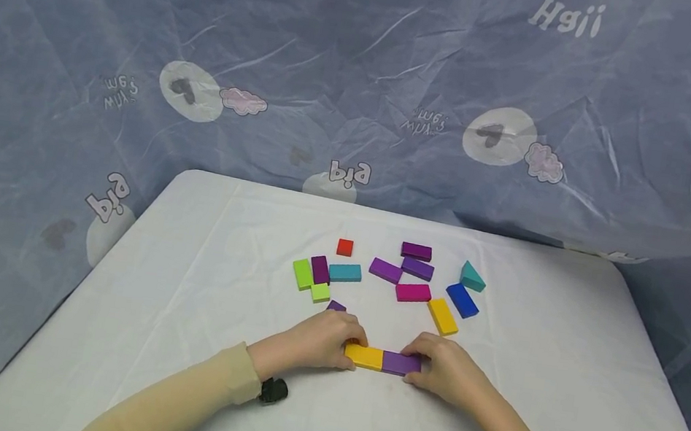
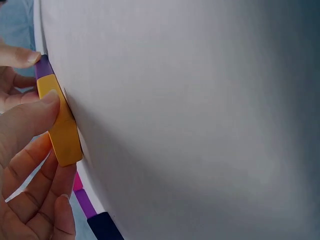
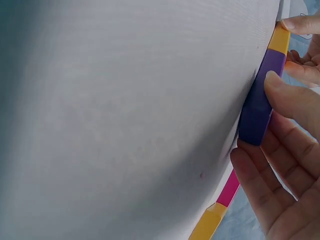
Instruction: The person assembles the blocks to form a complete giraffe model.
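A yellow block point(image 1: 364, 356) is pinched by the left hand's grip point(image 1: 326, 339). Against that yellow block's right end, a purple block point(image 1: 400, 365) is held, pinched by the right hand's grip point(image 1: 451, 372). Beyond the yellow block, a red block point(image 1: 345, 247), a magenta block point(image 1: 413, 293) and a blue block point(image 1: 462, 300) are scattered on the table point(image 1: 234, 251).
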`<state>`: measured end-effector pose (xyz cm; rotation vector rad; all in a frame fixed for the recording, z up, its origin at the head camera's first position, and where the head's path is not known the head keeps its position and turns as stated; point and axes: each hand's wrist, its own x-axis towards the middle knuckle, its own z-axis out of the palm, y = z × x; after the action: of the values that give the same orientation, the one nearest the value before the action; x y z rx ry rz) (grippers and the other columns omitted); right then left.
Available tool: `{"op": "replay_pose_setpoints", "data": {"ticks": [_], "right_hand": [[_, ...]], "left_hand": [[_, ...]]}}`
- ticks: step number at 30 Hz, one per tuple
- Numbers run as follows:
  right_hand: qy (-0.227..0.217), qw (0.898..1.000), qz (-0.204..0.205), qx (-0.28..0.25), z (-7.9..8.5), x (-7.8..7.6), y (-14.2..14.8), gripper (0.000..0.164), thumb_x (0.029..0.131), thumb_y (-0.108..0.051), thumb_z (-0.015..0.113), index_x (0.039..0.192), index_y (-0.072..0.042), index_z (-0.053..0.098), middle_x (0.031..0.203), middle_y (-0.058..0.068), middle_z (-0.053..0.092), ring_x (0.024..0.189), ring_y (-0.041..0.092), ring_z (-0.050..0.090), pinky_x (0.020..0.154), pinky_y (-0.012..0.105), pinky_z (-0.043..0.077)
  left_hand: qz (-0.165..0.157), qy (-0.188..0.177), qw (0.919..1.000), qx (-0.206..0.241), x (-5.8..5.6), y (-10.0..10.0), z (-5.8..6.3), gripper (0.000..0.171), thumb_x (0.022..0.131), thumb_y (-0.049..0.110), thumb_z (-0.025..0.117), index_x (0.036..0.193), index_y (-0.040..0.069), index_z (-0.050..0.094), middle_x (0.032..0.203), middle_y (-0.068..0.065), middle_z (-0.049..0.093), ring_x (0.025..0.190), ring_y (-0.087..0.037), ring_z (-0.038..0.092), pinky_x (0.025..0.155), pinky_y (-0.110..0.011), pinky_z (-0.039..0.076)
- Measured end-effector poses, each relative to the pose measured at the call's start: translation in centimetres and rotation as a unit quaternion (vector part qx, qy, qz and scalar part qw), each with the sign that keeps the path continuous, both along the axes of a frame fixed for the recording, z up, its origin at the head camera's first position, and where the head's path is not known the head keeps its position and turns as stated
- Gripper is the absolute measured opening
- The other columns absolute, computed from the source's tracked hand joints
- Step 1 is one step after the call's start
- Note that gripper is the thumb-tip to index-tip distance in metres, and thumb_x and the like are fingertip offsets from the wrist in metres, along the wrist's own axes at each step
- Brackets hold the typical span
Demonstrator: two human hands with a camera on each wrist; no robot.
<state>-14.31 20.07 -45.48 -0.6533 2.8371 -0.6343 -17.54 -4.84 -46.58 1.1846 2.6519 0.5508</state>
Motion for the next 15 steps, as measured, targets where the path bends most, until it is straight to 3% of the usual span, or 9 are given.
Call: {"op": "replay_pose_setpoints", "data": {"ticks": [8,15], "right_hand": [[-0.012,1.0,0.001,0.001,-0.12,0.38,0.23,0.027,0.074,-0.02,0.086,0.099,-0.018,0.076,0.091,-0.011,0.069,0.083,0.005,0.06,0.081,0.031,0.058],[-0.017,1.0,-0.002,-0.014,-0.06,0.54,0.39,0.027,0.076,-0.021,0.085,0.102,-0.018,0.076,0.093,-0.011,0.069,0.085,0.006,0.06,0.082,0.031,0.058]], "left_hand": [[0.002,0.0,0.9999,-0.011,0.35,0.18,-0.07,0.033,0.08,0.03,0.083,0.109,0.016,0.074,0.099,0.006,0.07,0.083,-0.003,0.056,0.081,-0.012,0.049],[0.012,-0.025,0.9996,-0.01,0.34,0.04,-0.41,0.032,0.081,0.028,0.082,0.109,0.018,0.073,0.099,0.008,0.068,0.084,-0.003,0.056,0.083,-0.013,0.049]]}}
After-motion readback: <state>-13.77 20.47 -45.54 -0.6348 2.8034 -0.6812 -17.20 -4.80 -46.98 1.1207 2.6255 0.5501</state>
